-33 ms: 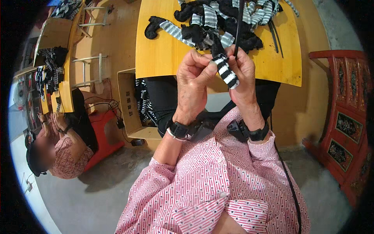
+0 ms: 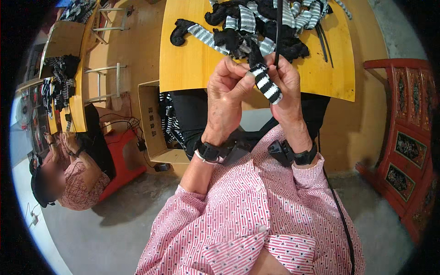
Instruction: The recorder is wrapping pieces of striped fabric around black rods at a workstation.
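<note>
Both my hands are close together above the table's near edge, working on a black-and-white striped knitted tube [image 2: 267, 86] that resembles a small sock. My left hand [image 2: 227, 94] pinches its upper edge between thumb and fingers. At its other side my right hand [image 2: 288, 87] has its fingers closed around it. A thin black rod [image 2: 279, 32] rises from my right fingers toward the top of the picture. A black fuzzy piece [image 2: 255, 56] shows just beyond the tube; whether it is joined to it I cannot tell.
On the yellow table [image 2: 192, 73] lie several black fuzzy pieces with grey-striped tubes [image 2: 247, 20], plus thin black rods [image 2: 324, 43]. A cardboard box [image 2: 151, 121] with striped knits stands below left. Another person [image 2: 82, 178] sits far left. A carved red wooden panel [image 2: 403, 137] stands right.
The black rod stands slightly more upright than before. My hands have shifted only a trace, and their hold on the striped tube looks the same.
</note>
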`<state>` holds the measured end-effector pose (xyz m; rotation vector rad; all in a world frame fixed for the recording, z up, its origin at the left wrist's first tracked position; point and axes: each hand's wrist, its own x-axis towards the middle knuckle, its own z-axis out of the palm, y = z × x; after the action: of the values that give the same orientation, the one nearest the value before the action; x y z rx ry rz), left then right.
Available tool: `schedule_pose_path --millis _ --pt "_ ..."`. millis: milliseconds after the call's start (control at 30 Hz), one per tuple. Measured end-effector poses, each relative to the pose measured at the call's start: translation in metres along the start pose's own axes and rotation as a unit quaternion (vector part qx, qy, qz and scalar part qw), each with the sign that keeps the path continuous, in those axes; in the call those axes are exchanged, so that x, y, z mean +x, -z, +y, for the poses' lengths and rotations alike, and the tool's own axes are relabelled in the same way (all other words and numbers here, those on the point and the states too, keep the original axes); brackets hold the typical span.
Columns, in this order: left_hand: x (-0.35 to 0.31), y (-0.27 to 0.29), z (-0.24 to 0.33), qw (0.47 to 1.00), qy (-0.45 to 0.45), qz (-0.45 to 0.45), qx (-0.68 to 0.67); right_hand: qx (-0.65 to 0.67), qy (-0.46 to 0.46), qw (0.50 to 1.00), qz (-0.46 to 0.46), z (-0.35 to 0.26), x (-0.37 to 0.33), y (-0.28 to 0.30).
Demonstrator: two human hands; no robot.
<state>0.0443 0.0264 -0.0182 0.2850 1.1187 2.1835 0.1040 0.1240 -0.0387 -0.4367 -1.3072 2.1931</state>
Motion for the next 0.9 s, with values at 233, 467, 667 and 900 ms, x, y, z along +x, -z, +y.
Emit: schedule_pose_path --millis 233,467,667,900 --pt "-0.001 -0.003 -0.003 0.993 -0.035 -0.008 0.111 -0.020 -0.030 0.999 0.005 -0.011 0.002 -0.003" --pt "-0.007 -0.006 -0.018 0.998 0.016 0.049 -0.047 -0.023 -0.017 0.999 0.031 0.000 -0.001 -0.005" --pt "-0.006 -0.008 -0.014 0.997 0.040 0.063 -0.028 -0.056 0.038 0.997 0.030 0.003 0.002 -0.002" --pt "-0.009 -0.007 -0.014 0.994 -0.026 0.101 -0.019 -0.169 0.072 0.983 0.010 0.001 -0.003 0.000"
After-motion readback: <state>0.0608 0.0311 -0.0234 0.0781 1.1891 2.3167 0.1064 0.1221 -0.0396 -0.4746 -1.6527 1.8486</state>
